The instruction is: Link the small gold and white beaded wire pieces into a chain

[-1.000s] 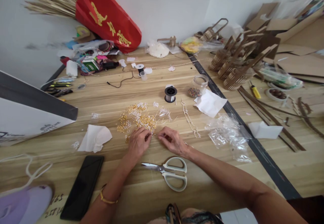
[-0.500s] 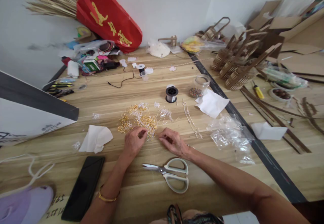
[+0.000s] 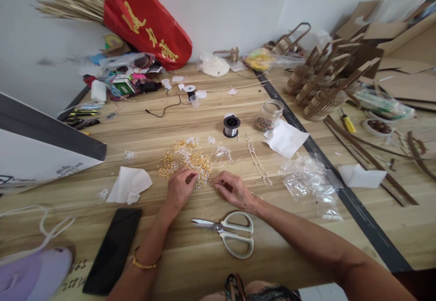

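Note:
My left hand (image 3: 181, 187) rests at the near edge of a pile of small gold and silver jewellery findings (image 3: 200, 165), thumb and fingertips pinched together. Anything in that pinch is too small to make out. To its right, my right hand (image 3: 235, 189) lies low over the table with its fingers curled and closed; what they hold, if anything, is hidden. Just beyond it are loose silver pins (image 3: 224, 153). A beaded chain (image 3: 256, 160) lies to the right of the pins. Scissors with white handles (image 3: 223, 229) lie on the near side of both hands.
Beyond the pile stand a spool of clear line (image 3: 231, 126) and a glass jar of beads (image 3: 269, 115). Clear plastic bags (image 3: 316, 180) lie to the right, and a black phone (image 3: 112, 251) at the near left. Small woven baskets (image 3: 318, 92) crowd the far right.
My left hand has shifted very slightly, its fingertips still pinched at the pile. My right hand and the things on the table look the same.

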`<action>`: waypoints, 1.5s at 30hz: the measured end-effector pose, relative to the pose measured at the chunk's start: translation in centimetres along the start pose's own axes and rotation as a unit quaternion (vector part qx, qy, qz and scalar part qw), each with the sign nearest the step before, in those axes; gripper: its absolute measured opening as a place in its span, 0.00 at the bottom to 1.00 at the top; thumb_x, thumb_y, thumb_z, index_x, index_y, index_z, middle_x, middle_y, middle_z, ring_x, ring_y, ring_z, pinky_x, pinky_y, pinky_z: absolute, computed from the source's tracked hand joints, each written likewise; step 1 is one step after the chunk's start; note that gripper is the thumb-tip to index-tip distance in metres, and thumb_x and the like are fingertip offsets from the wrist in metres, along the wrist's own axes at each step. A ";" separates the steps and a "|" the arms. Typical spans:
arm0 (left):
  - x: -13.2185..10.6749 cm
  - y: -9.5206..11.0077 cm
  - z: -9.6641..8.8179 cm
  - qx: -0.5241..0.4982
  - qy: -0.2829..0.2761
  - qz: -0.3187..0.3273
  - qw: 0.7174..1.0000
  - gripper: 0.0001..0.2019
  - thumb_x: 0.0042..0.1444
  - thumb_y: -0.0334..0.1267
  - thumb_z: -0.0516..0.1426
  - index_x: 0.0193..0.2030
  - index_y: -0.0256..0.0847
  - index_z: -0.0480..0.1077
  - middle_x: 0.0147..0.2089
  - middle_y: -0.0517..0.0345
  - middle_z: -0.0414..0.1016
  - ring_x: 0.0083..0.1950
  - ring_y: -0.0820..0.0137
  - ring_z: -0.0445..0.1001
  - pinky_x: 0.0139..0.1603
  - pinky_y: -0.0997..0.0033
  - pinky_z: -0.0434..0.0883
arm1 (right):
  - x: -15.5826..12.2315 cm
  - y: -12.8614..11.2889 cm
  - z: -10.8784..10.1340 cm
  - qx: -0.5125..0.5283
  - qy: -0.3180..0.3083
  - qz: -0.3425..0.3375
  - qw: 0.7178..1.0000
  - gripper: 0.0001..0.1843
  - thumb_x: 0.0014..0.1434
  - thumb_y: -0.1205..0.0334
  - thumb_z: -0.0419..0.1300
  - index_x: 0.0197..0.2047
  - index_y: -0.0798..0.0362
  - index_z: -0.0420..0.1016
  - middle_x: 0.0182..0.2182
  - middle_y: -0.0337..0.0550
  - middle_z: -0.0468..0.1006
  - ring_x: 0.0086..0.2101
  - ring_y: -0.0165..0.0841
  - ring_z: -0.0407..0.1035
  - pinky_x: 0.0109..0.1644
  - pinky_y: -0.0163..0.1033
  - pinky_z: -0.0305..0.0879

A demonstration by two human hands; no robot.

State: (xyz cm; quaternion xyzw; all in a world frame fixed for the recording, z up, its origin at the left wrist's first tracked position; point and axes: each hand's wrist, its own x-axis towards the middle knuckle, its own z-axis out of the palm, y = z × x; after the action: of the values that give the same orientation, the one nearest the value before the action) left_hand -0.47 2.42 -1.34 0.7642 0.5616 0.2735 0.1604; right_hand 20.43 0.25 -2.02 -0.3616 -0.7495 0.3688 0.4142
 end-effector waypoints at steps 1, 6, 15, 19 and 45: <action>0.1 0.0 0.0 -0.002 -0.001 0.000 1.000 0.06 0.55 0.35 0.55 0.29 0.41 0.72 0.31 0.57 0.74 0.36 0.67 0.71 0.40 0.69 0.66 | 0.0 0.0 0.0 0.000 0.001 0.000 1.000 0.06 0.61 0.64 0.53 0.34 0.55 0.68 0.27 0.40 0.67 0.26 0.28 0.61 0.29 0.33 0.58; 0.4 0.6 -0.2 0.006 -0.016 -0.011 1.000 0.05 0.54 0.35 0.56 0.30 0.40 0.73 0.33 0.56 0.76 0.36 0.67 0.72 0.40 0.69 0.66 | 0.0 0.1 0.1 -0.004 0.007 -0.004 1.000 0.06 0.61 0.65 0.53 0.33 0.55 0.68 0.27 0.40 0.68 0.26 0.28 0.61 0.29 0.33 0.58; 1.0 1.6 -0.3 0.067 -0.074 -0.073 0.992 0.05 0.51 0.32 0.59 0.36 0.39 0.76 0.33 0.55 0.77 0.33 0.68 0.73 0.37 0.71 0.66 | 0.1 -0.1 0.1 -0.013 0.015 -0.014 1.000 0.07 0.61 0.64 0.53 0.33 0.55 0.68 0.26 0.40 0.68 0.26 0.27 0.61 0.28 0.32 0.58; 1.3 1.7 -0.3 0.089 -0.093 -0.081 0.988 0.07 0.51 0.33 0.58 0.38 0.40 0.76 0.33 0.55 0.77 0.33 0.68 0.73 0.35 0.71 0.65 | 0.1 0.0 0.2 -0.014 0.015 -0.017 1.000 0.07 0.61 0.64 0.53 0.33 0.55 0.68 0.26 0.40 0.68 0.25 0.27 0.60 0.28 0.32 0.58; 1.3 1.1 -0.8 0.022 -0.084 -0.082 0.993 0.06 0.52 0.36 0.56 0.29 0.41 0.73 0.30 0.58 0.76 0.30 0.70 0.71 0.33 0.73 0.63 | -0.1 0.2 0.2 -0.007 0.006 -0.009 1.000 0.06 0.61 0.63 0.53 0.34 0.55 0.69 0.28 0.42 0.70 0.27 0.28 0.63 0.29 0.33 0.59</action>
State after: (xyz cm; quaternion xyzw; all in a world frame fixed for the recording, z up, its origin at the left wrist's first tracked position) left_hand 0.19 3.20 0.22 0.7392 0.6127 0.1823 0.2123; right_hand 20.30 0.21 -2.27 -0.3601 -0.7523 0.3579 0.4198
